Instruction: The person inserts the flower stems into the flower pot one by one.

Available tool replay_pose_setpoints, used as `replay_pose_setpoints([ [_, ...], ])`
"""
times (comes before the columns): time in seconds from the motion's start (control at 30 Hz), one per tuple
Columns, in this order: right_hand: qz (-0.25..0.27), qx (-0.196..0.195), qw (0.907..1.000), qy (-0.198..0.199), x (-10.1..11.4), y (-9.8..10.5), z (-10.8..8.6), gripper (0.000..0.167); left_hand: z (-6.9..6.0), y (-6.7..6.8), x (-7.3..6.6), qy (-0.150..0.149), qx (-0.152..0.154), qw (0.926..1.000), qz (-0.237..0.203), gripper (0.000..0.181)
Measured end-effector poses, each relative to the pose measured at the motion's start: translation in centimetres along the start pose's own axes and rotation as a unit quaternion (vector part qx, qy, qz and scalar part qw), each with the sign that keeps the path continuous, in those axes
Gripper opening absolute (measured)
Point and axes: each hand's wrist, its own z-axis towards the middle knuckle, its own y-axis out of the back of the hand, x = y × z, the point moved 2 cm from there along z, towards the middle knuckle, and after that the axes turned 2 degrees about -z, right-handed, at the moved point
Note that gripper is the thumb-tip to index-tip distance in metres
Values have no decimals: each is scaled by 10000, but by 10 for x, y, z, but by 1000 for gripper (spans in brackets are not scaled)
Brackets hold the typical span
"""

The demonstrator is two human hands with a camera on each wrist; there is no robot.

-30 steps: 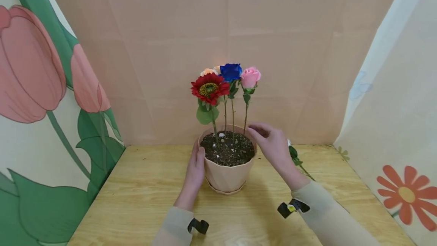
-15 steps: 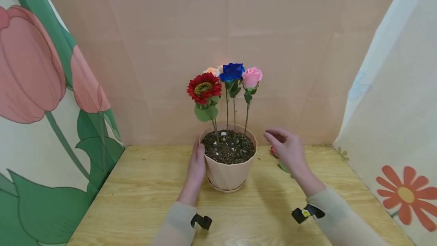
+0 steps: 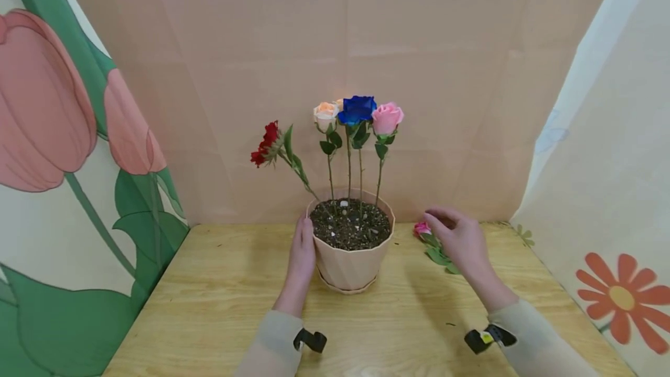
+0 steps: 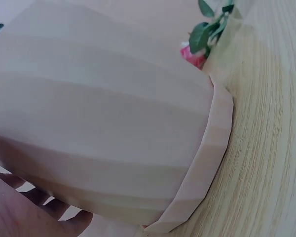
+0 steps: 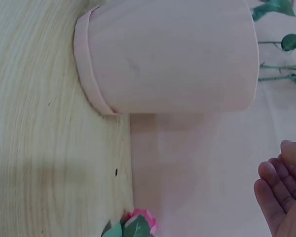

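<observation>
My left hand (image 3: 302, 252) holds the left side of the pale pink flower pot (image 3: 352, 263), thumb near the rim. Several flowers stand in its dark soil: a peach rose (image 3: 325, 114), a blue rose (image 3: 358, 110), a pink rose (image 3: 388, 118), and a red sunflower-like flower (image 3: 267, 147). The red flower leans far left, facing away, its stem against the rim. My right hand (image 3: 463, 243) is in the air right of the pot, fingers loosely bent, holding nothing. Beneath it on the table lies another pink rose (image 3: 421, 228), its stem partly hidden behind the hand and arm.
The pot stands on a matching saucer (image 5: 89, 64) on the wooden table (image 3: 220, 307). A pinkish cloth backdrop (image 3: 445, 74) rises behind. Painted flower panels flank the table, tulips (image 3: 47, 98) left and an orange flower (image 3: 623, 298) right.
My right hand has drawn away from the pot, right and slightly down. The red flower has tipped and turned to the left, exposing the peach rose. The left hand stays at the pot.
</observation>
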Motion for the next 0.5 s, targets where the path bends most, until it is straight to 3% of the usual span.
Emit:
replay_pose_setpoints([
  [0.3, -347, -12, 9991, -261, -22, 15, -3, 39, -4, 0, -1, 204, 76, 9997, -119, 84],
  [0.5, -609, 6, 9975, -347, -41, 28, -7, 45, -7, 2, 1, 198, 436, 9982, -369, 77],
])
